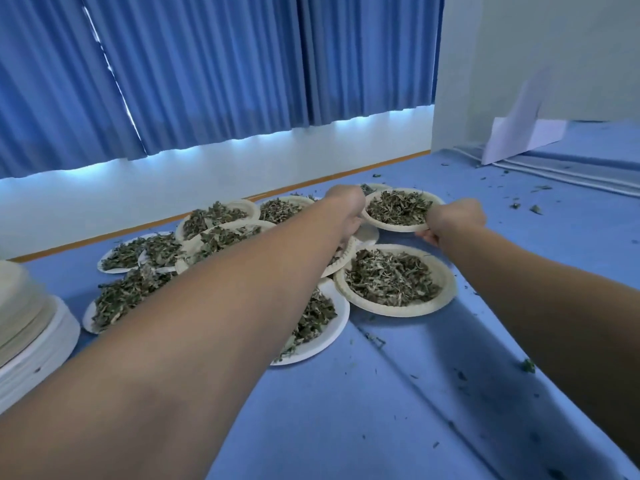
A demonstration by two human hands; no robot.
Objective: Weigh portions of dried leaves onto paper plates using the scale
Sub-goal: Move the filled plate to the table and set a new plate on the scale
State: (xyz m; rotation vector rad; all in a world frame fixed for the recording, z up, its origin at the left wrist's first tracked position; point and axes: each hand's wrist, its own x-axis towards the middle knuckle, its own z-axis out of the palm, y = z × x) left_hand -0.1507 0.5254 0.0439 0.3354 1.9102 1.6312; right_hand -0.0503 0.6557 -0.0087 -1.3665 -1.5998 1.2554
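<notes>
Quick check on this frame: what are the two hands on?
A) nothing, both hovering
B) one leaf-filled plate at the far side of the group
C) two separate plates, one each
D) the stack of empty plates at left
B: the left hand and the right hand grip opposite sides of the rim of the same leaf-filled plate. Neither touches the stack of empty plates at the left edge.

Blue curtains (207, 71), white wall (536, 57)

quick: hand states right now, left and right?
Left hand: grips the left rim of the far plate of leaves.
Right hand: grips the same plate's right rim.
</notes>
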